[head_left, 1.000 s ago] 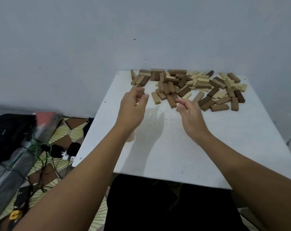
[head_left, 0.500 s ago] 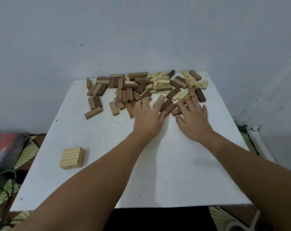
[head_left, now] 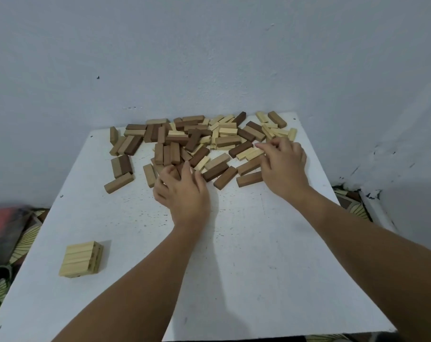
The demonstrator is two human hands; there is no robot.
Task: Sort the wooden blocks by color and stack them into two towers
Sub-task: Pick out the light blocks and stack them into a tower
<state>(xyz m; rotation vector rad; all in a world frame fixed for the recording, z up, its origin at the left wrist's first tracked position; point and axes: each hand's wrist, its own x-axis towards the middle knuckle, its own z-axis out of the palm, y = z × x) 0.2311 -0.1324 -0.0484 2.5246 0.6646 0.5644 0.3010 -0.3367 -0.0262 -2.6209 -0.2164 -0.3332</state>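
Along the far edge of the white tabletop (head_left: 234,255), against the pale wall (head_left: 209,58), lies a loose pile of wooden blocks (head_left: 199,141), dark brown, mid brown and pale pieces mixed and overlapping at all angles. A few strays sit at the pile's left fringe, among them a mid-brown block (head_left: 119,183) lying on its own, angled toward the near left.

Both hands reach into the near side of the pile. The left hand (head_left: 184,193) is palm down with its fingers curled over blocks at the pile's front edge; it seems to be grasping a dark piece, though the knuckles hide the contact. The right hand (head_left: 283,166) is further back and to the right, its fingers (head_left: 263,145) bent and pinching at pale blocks (head_left: 250,153) beside a dark one; whether any block is lifted clear I cannot tell.

Well apart from the pile, near the front left corner, stands a low square stack of pale blocks (head_left: 82,257), its top layer lying side by side and a crosswise layer showing beneath it. Patterned floor (head_left: 24,240) shows past the left edge.
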